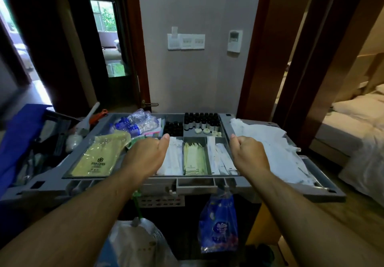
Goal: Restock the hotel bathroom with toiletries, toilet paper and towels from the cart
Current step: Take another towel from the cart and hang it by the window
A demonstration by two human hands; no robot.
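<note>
The grey cart tray (116, 119) holds the supplies. Dark small toiletry bottles (201, 120) stand in its back compartments. White sachets (173, 158), pale yellow packets (194, 158) and white slim packs (223, 158) fill the front ones. My left hand (148, 155) hovers over the tray between a yellow bag (99, 156) and the white sachets, thumb forward, fingers loosely bent downward. My right hand (248, 152) hovers the same way by the tray's right edge, beside white bags (276, 148). Neither hand visibly holds anything; the fingertips are hidden.
Water bottles (137, 122) lie at the tray's back left. A blue bag (18, 142) hangs on the cart's left, and a blue packet (218, 223) and a white bag (135, 244) hang below. A wall with switches (186, 41) is ahead, a bed (357, 125) to the right.
</note>
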